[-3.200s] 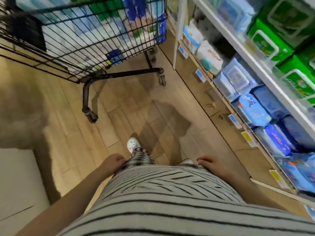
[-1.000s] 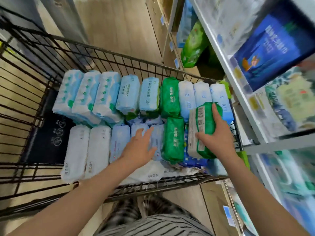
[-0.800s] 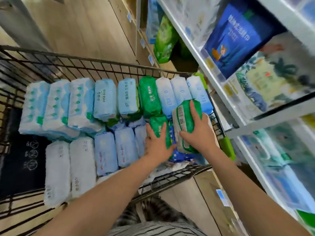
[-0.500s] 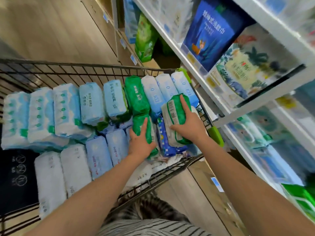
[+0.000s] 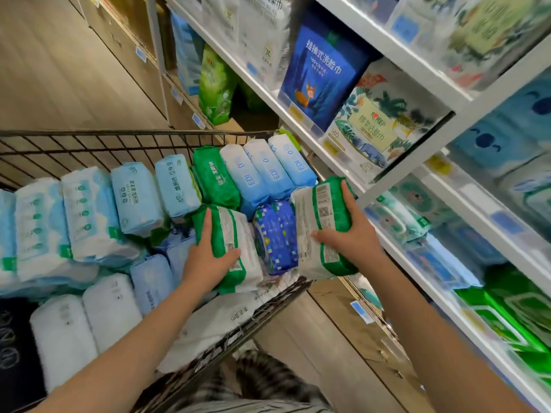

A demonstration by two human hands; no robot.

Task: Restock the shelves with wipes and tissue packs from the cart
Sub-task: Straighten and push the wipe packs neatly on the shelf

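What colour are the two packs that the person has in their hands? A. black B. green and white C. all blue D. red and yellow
B: the left hand grips a green and white pack in the cart, and the right hand grips the other pack, which has the same green and white wrapper.

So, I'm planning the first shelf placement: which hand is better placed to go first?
Right. The right hand grips the raised green pack at the cart's shelf-side edge, beside the shelves. The left hand grips the lower green pack among the cart's other packs, farther from them.
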